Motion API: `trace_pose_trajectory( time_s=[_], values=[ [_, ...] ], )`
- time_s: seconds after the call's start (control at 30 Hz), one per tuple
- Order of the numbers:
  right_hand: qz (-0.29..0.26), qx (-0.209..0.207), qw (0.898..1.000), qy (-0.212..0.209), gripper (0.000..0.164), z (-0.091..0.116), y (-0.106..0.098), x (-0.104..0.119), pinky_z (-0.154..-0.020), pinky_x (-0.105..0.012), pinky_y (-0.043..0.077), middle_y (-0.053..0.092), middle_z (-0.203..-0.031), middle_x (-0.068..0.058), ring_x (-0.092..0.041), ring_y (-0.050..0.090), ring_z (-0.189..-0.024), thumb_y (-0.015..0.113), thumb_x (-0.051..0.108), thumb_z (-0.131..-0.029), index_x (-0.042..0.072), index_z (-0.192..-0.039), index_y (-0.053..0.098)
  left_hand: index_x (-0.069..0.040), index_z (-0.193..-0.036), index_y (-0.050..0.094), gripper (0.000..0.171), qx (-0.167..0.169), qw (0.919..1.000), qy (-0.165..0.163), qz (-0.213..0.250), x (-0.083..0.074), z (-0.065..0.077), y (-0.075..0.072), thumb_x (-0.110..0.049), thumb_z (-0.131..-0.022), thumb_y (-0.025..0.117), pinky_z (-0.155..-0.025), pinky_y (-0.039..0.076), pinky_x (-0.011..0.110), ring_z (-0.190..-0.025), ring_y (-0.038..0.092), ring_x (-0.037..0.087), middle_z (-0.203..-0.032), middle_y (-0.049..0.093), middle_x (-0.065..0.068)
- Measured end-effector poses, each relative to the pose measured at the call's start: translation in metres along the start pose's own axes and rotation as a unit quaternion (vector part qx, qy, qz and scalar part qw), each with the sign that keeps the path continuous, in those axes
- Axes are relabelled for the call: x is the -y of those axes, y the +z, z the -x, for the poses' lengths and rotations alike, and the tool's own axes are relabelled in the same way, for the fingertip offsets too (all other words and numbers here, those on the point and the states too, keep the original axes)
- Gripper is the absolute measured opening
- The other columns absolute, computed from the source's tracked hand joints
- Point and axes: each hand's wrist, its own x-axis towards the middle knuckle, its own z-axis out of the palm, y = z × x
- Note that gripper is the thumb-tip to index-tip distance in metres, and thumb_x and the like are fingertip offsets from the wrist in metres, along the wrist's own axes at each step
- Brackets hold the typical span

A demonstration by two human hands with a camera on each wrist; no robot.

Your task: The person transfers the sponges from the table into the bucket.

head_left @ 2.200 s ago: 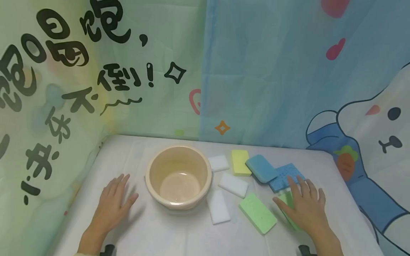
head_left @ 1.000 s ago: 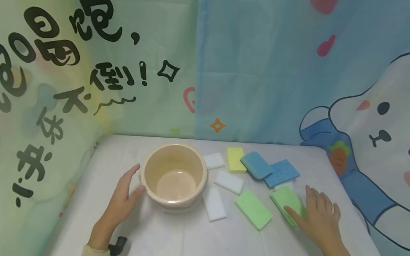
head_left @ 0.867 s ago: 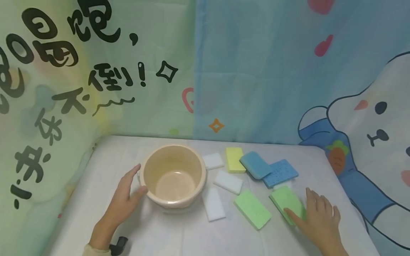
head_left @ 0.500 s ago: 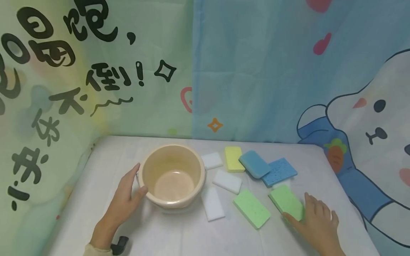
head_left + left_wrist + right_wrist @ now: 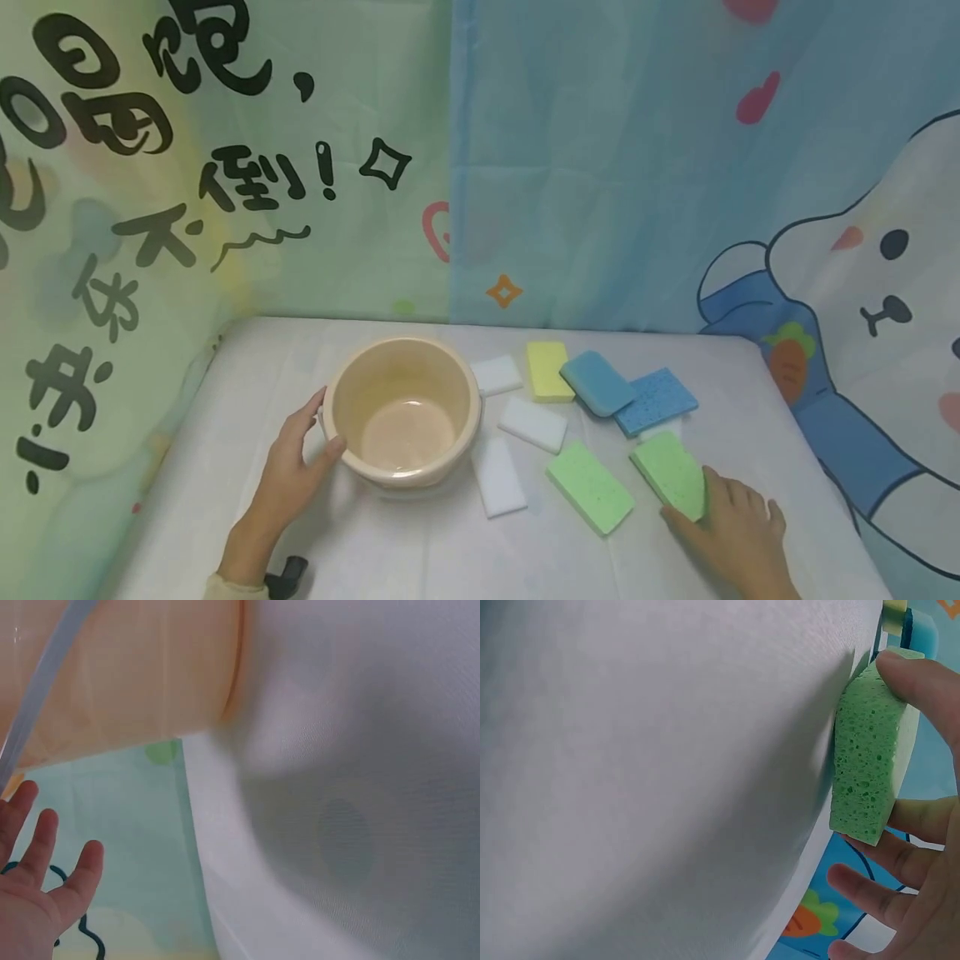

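A cream bucket (image 5: pixel 405 417) stands left of the middle of the table, with a grey bail handle (image 5: pixel 43 682) along its side in the left wrist view. My left hand (image 5: pixel 288 475) is at its left side, thumb at the rim and fingers spread fairly straight. My right hand (image 5: pixel 738 529) pinches the near right end of a green sponge (image 5: pixel 670 471) between thumb and fingers. In the right wrist view the pinched green sponge (image 5: pixel 868 750) looks slightly bent, and the other fingers are spread below it. Part of a white sponge (image 5: pixel 663 428) shows behind it.
Between bucket and right hand lie another green sponge (image 5: pixel 590 488), several white sponges (image 5: pixel 498 478), a yellow sponge (image 5: pixel 549 372) and two blue ones; the smooth blue sponge (image 5: pixel 597 383) overlaps the porous blue sponge (image 5: pixel 658 401). A printed curtain (image 5: pixel 585 167) hangs behind the white table (image 5: pixel 450 550).
My left hand has moved right to the bucket's side. My right hand first drew back from above the green sponge, then closed on its near right end. The whole view has shifted slightly.
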Motion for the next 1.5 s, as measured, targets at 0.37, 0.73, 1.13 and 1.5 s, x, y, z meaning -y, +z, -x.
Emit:
trace_pose_trajectory(
  time_s=[0.37, 0.73, 1.13, 1.5],
  values=[
    [-0.002, 0.015, 1.000, 0.012, 0.101, -0.001, -0.006, 0.005, -0.097, -0.084, 0.016, 0.052, -0.119, -0.040, -0.060, 0.044, -0.111, 0.066, 0.070, -0.082, -0.014, -0.133, 0.046, -0.007, -0.153, 0.039, 0.066, -0.009, 0.9999, -0.002, 0.009, 0.001, 0.002, -0.002, -0.017, -0.094, 0.068, -0.111, 0.035, 0.054, -0.137, 0.041, 0.032, -0.149, 0.047, 0.012],
    [-0.015, 0.008, 1.000, -0.008, 0.097, 0.000, -0.011, 0.014, -0.099, -0.082, 0.016, 0.054, -0.122, -0.037, -0.058, 0.047, -0.112, 0.070, 0.068, -0.081, -0.011, -0.134, 0.048, -0.004, -0.152, 0.040, 0.067, -0.017, 0.9998, 0.006, 0.009, 0.002, 0.004, -0.002, -0.013, -0.093, 0.069, -0.113, 0.034, 0.028, -0.137, 0.041, 0.034, -0.149, 0.047, 0.014],
    [-0.047, 0.012, 0.997, -0.059, 0.090, -0.003, -0.024, 0.029, -0.089, -0.068, 0.045, 0.057, -0.122, -0.034, -0.053, 0.053, -0.110, 0.077, 0.057, -0.081, -0.011, -0.134, 0.049, -0.005, -0.153, 0.038, 0.068, -0.005, 0.9999, -0.003, 0.013, 0.002, 0.002, -0.002, -0.013, -0.094, 0.069, -0.110, 0.035, 0.056, -0.139, 0.038, 0.035, -0.151, 0.045, 0.015],
    [-0.075, 0.054, 0.993, -0.078, 0.096, -0.012, -0.043, 0.061, -0.098, -0.066, 0.042, 0.052, -0.134, -0.030, -0.049, 0.049, -0.121, 0.071, 0.064, -0.083, -0.005, -0.143, 0.043, -0.004, -0.153, 0.037, 0.067, -0.002, 0.9997, -0.001, 0.024, 0.003, 0.001, 0.001, -0.013, -0.094, 0.068, -0.110, 0.035, 0.059, -0.139, 0.038, 0.037, -0.152, 0.043, 0.016]
  ],
)
